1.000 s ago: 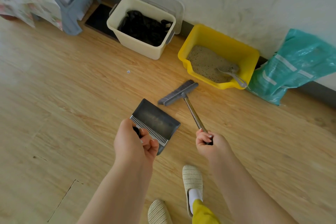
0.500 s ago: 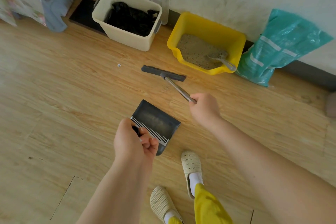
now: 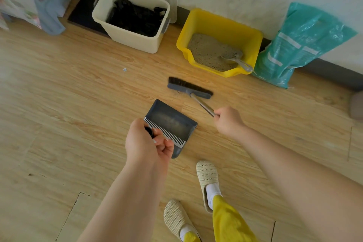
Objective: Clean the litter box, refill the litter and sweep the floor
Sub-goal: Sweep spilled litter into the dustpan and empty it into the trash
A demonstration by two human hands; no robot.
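— What does the floor look like from up there?

— Pale wood-look planks (image 3: 59,88) running to a white wall, with the yellow litter box (image 3: 222,23) against the skirting, a scoop (image 3: 238,61) lying in its litter, a cream bin with a black liner (image 3: 129,35) to its left and the teal litter bag (image 3: 300,45) leaning on its right. I'm standing over it in slippers.

— And your hands?

— My left hand (image 3: 146,143) is clenched round the dustpan's handle; the dark dustpan (image 3: 170,122) sits tilted with its far lip at the floor and its comb edge towards me. My right hand (image 3: 228,122) is wrapped round the metal handle of the broom (image 3: 189,87), whose head lies on the planks between the pan and the litter box.

— What's there to sweep?

— A few dark specks just in front of the bristles, near the pan's lip (small enough that I can't swear they're litter), and one pale bit (image 3: 124,69) well off to the left.

— What could spoil it?

— I'd say a fast stroke would flick the grains past the pan or under its lip, if I let the lip lift. Dragging at this slant could also spread them sideways. And that stray bit on the left is easy to miss altogether.
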